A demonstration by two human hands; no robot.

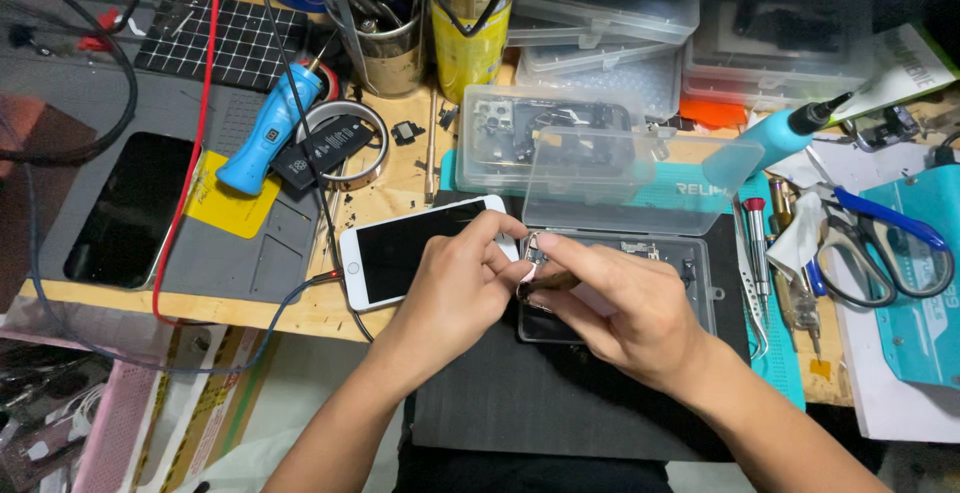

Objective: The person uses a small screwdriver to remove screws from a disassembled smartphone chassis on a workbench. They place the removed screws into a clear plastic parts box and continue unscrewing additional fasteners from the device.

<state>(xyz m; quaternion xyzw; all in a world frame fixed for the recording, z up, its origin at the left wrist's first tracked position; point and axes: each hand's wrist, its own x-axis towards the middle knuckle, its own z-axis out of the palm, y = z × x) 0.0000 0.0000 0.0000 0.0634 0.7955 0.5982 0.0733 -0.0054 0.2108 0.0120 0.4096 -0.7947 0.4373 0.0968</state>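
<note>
Two hands meet over the bench. The left hand and the right hand have their fingertips pinched together on one small metal part, so each grip is clenched on that same piece; what kind of part it is cannot be told at this size.

Directly under the two grips lies one open clear plastic case on one dark mat, its hinged lid standing up just beyond the fingers. Just left of the left grip, touching its knuckles, lies one white phone, screen dark, with one cable plugged into its near end. Farther left sits one grey work mat carrying a second, black phone, and beyond it one blue handled tool.

To the right of the right grip lie one pair of tweezers, a few small screwdrivers and one pair of blue-handled scissors. Behind the lid stand several stacked clear boxes.

The bench's near edge runs just below the left wrist; the dark mat overhangs it. Open room lies only toward the person; the left, right and far sides are crowded.
</note>
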